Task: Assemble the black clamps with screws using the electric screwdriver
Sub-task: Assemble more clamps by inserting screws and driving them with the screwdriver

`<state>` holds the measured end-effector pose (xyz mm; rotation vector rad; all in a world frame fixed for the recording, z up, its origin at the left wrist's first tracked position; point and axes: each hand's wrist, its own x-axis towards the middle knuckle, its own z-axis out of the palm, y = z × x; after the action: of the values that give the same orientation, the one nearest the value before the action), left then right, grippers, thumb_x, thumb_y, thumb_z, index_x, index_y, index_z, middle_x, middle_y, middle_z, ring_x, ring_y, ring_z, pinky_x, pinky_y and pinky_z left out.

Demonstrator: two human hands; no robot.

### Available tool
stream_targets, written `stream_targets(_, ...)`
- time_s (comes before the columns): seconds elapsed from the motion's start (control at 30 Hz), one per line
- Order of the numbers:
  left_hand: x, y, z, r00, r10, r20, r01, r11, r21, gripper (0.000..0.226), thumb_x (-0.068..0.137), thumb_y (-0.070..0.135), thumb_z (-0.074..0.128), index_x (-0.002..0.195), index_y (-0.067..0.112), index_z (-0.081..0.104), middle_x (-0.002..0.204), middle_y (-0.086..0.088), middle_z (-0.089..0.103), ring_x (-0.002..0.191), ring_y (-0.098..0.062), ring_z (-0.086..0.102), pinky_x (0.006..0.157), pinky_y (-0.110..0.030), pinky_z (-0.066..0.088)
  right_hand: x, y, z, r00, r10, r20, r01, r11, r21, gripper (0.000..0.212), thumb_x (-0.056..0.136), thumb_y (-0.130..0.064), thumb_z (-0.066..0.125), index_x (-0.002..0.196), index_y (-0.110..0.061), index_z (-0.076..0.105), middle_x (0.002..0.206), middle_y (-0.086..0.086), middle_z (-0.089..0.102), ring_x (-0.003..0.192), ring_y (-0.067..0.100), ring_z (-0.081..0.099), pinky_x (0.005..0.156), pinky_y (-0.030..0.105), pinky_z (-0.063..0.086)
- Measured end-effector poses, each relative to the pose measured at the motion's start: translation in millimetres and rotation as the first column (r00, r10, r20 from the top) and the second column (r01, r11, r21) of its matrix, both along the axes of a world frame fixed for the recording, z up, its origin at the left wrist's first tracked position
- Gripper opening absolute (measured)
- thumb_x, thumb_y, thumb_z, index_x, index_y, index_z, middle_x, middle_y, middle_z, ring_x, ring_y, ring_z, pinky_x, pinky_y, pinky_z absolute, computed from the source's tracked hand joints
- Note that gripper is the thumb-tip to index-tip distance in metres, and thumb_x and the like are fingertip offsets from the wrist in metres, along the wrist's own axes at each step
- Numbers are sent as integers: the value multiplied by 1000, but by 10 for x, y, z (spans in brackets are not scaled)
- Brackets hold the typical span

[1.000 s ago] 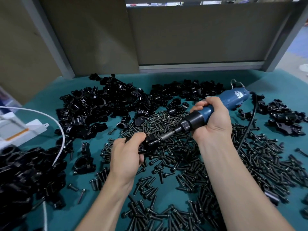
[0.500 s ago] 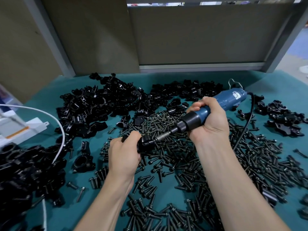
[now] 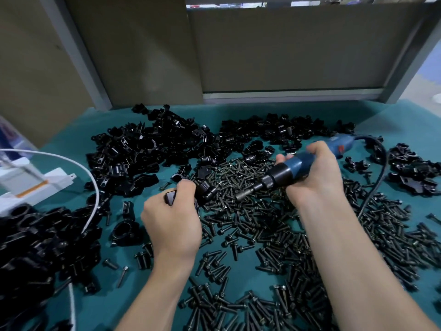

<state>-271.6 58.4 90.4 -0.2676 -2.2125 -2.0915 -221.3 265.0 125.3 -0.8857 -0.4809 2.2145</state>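
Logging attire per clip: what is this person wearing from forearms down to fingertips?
Nothing worn shows. The left forearm and right forearm are bare up to the picture's lower edge: no sleeves, no watch or band at either wrist. There are no gloves, and no rings on the fingers that show. No markings on the arms.

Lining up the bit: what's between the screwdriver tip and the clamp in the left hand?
Head view: an open gap between screwdriver and clamp, with only loose screws on the mat beneath.
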Motion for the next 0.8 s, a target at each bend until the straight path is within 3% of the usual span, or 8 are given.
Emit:
stream_targets(0.1,25,2,-23,995,-11,-104,9,1000,-19,51,79,44,55,50,14,25,44,7,22,43,-15,18,43,-33,15,47,-49,-54,959,107,262,-139,985,107,30,89,4,64,108,-12,48,116,21,57,101,36,70,86,51,63)
stream_targets(0.17,44,16,-7,988,-47,-144,46,999,-9,52,83,42,55,47,18,27,43,10,22,41,-12,18,43,-26,15,84,-106,-126,861,122,493,-277,927,254,32,88,-6,73,111,-10,51,113,15,62,101,32,70,93,52,60)
stream_targets(0.27,61,42,26,980,-107,-170,108,994,-1,52,85,41,55,44,25,28,43,13,22,41,-11,18,44,-24,15,151,-144,-165,527,-151,836,-599,632,491,64,77,-49,80,126,-18,52,100,3,66,81,22,67,67,38,56)
stream_targets(0.37,86,49,20,975,-145,-169,147,989,-2,52,85,42,55,45,25,27,44,13,22,42,-10,17,45,-25,16,174,-180,-162,315,-399,861,-779,410,474,72,83,-58,73,134,-14,49,95,5,63,69,19,54,55,29,35)
stream_targets(0.47,127,51,29,964,-200,-174,204,979,6,52,86,43,55,44,26,28,43,13,24,40,-8,18,44,-23,17,226,-294,-141,490,-411,769,-771,206,602,21,95,-40,67,105,-22,68,67,-3,61,55,10,53,52,26,39)
stream_targets(0.57,124,58,31,955,-218,-199,222,975,-2,52,87,40,56,45,24,29,43,14,25,41,-7,20,43,-22,19,358,-394,-57,678,-57,733,-722,137,679,40,101,-43,58,73,-17,71,56,0,68,41,3,49,56,29,44)
stream_targets(0.7,109,64,2,947,-235,-219,236,971,-23,54,89,40,57,52,8,33,44,9,31,42,-12,27,43,-26,22,525,-513,88,577,299,760,-799,14,601,56,105,-55,46,75,-10,65,63,6,73,41,8,49,51,24,42)
stream_targets(0.8,108,68,5,940,-230,-250,227,973,-41,52,90,37,57,52,10,34,44,12,32,41,-9,27,43,-24,23,507,-567,123,581,457,674,-786,98,611,48,107,-36,53,64,-16,62,53,10,63,37,9,39,43,16,34)
